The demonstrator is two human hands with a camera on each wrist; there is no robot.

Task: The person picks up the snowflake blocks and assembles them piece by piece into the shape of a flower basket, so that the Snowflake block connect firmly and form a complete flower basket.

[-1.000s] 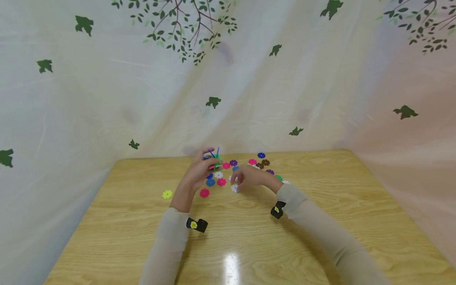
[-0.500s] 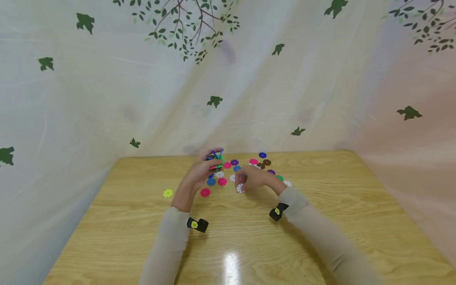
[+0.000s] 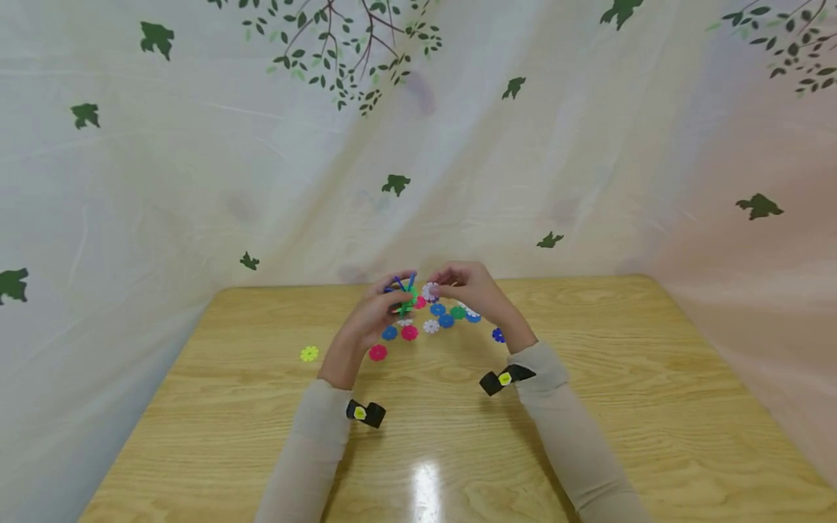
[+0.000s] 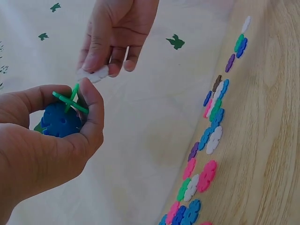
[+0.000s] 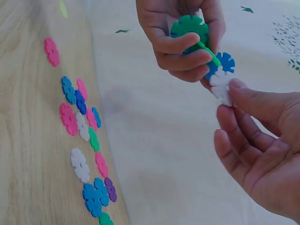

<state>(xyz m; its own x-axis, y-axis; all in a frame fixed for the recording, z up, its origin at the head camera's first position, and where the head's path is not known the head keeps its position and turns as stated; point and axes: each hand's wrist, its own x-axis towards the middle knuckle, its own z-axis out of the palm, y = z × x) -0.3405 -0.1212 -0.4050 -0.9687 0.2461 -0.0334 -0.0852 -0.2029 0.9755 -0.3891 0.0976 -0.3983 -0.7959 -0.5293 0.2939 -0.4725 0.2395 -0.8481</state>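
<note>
Pale cloth backdrop (image 3: 294,181) noted; my right fingers (image 5: 229,122) pinch one white flower-shaped plastic disc (image 5: 220,86), presumably light, stiff, best rim-held, near the blue-and-green plastic disc cluster (image 5: 190,28) my left fingers (image 5: 176,44) grip.

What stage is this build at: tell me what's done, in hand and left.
Done: a cluster of blue and green flower pieces, apparently joined, sits in the left hand.
In hand: the right hand pinches a white piece at the cluster; whether it has slotted in, I can't tell.
Left: loose pieces on the table, including a yellow one, probably remain to be added.
</note>
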